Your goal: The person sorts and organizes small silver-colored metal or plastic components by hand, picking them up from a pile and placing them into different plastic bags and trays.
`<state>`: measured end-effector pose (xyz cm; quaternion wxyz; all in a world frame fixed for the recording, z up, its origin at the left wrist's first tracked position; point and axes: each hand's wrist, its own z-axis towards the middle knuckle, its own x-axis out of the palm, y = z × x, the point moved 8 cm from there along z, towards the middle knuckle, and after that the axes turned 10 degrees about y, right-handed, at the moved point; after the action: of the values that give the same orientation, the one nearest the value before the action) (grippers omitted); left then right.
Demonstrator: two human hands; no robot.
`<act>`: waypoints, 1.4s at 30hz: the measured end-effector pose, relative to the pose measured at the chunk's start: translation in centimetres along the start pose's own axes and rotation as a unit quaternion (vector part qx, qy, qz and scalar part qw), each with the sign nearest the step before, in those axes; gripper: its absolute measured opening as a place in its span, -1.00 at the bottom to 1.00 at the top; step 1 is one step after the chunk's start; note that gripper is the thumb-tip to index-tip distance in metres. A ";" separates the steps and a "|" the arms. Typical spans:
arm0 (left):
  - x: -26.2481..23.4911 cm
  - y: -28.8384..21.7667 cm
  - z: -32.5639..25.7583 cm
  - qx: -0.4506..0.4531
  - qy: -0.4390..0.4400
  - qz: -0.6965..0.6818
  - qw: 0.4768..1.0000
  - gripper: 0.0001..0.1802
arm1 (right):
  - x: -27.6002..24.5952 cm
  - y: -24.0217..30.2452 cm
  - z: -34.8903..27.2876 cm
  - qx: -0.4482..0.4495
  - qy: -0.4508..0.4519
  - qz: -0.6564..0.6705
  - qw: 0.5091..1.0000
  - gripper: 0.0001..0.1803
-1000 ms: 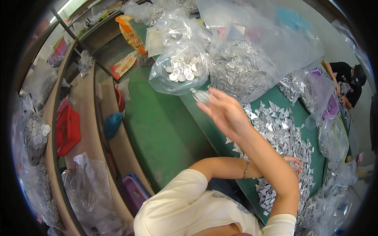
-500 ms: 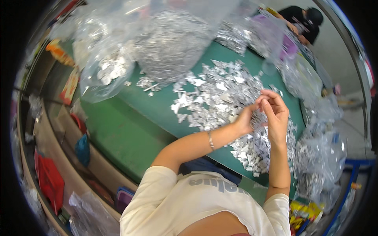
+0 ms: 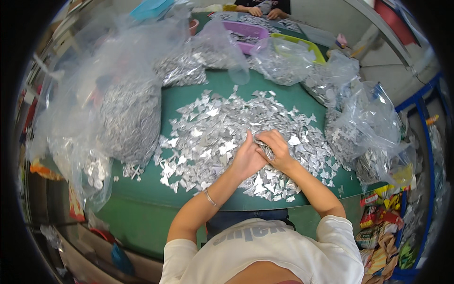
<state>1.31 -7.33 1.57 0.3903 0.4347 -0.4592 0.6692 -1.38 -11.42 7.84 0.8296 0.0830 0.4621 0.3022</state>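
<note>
Both hands met over the near-right part of the foil heap (image 3: 222, 137) on the green table (image 3: 189, 94). The L hand (image 3: 247, 160) and R hand (image 3: 279, 150) were both pinched shut on a small foil stack (image 3: 266, 149) held between them. Its long axis ran approx. up-left to down-right; R fingers wrapped more of it, so R was nearer.
</note>
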 end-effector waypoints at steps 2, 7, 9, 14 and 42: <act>0.0 0.6 0.3 -0.027 -0.013 0.077 0.997 -0.21 | -0.9 -1.1 -0.6 0.084 -0.047 0.049 0.994 -0.74; -0.7 1.4 0.5 -0.057 0.019 0.090 0.994 -0.34 | -0.1 -6.1 -4.2 0.384 -0.232 0.447 0.774 -0.71; -0.7 1.5 0.5 -0.077 0.000 0.107 0.991 -0.44 | 0.4 -7.5 -5.1 0.418 -0.219 0.601 0.645 -0.61; -1.7 1.8 0.5 -0.060 0.006 0.067 0.996 -0.62 | 1.4 -6.2 -4.8 0.453 -0.051 0.701 0.549 -0.62; -2.6 -0.8 0.2 0.036 -0.003 0.046 0.998 -0.30 | 0.6 9.3 25.3 0.119 0.164 0.532 0.823 -0.60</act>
<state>2.95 -7.65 -0.61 0.3420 0.4287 -0.4554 0.7013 15.56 -0.01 25.43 0.4363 0.3628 0.5076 0.6484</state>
